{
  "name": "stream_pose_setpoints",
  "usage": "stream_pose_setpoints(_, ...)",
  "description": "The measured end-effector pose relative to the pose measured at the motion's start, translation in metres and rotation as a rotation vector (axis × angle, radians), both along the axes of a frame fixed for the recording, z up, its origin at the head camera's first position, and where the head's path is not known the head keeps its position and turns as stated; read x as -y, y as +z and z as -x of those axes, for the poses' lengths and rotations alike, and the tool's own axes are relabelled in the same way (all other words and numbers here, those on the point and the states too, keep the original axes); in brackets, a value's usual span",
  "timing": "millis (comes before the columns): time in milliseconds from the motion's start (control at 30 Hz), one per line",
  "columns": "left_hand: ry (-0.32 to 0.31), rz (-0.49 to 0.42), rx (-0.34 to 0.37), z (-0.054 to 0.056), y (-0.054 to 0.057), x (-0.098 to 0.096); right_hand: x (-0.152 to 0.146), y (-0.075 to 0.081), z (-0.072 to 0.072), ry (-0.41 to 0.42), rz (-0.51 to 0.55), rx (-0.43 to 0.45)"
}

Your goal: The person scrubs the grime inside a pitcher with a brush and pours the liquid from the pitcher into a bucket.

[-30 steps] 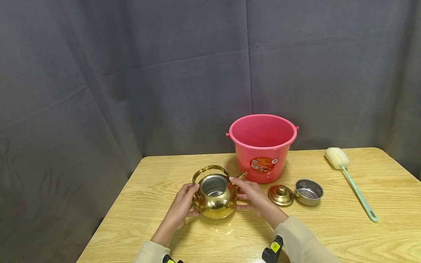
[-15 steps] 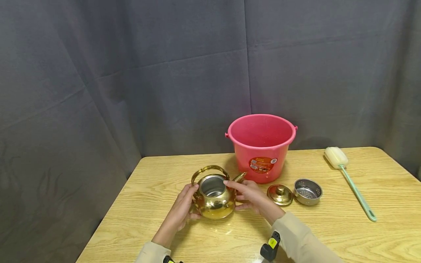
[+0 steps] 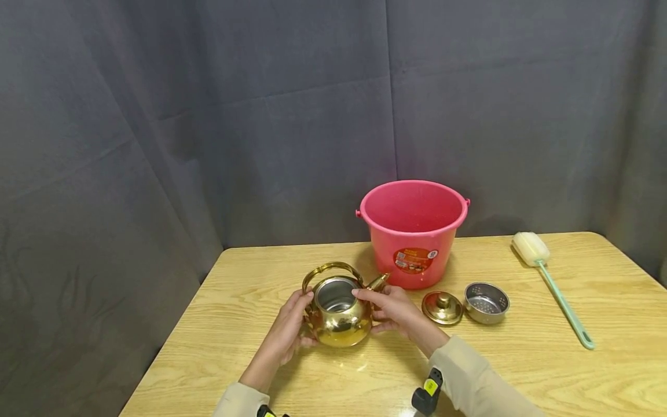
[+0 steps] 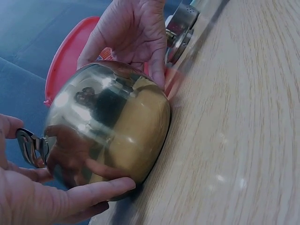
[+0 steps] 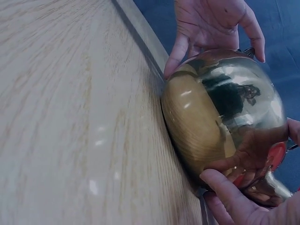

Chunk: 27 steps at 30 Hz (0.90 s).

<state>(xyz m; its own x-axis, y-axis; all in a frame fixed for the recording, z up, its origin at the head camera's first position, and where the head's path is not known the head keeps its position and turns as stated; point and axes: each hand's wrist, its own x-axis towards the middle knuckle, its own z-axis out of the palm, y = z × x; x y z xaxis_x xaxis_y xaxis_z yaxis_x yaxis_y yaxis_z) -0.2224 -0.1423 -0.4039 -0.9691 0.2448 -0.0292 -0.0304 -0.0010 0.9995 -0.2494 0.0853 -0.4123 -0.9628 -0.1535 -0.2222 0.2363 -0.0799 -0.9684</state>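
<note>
A shiny gold kettle sits lidless at the table's middle, its silver inside showing and its arched handle raised. My left hand holds its left side, thumb up near the handle's base. On the other side my right hand grips the body below the spout, thumb at the opening's rim. In the left wrist view, the left fingers spread along the kettle's lower side. The right wrist view shows the kettle's base at the tabletop; whether it touches I cannot tell.
Behind the kettle stands a pink bucket, close to the spout tip. To the right lie the gold lid and a perforated metal strainer. Farther right is a long green-handled sponge brush. A grey curtain hangs behind the table.
My right thumb has slid from beside the handle's base to the rim of the opening. The kettle has barely moved, and the left hand keeps its hold.
</note>
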Motion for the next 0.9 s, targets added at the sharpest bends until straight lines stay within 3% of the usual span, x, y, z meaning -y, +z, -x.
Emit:
stream_pose_setpoints(667,-0.018,-0.001,-0.003,-0.003,0.002,0.001,0.002,0.0,-0.009,-0.032,0.014,-0.023)
stream_pose_setpoints(900,-0.024,-0.007,-0.01,-0.003,0.009,0.003,-0.004,0.009,-0.008,0.032,0.029,-0.018)
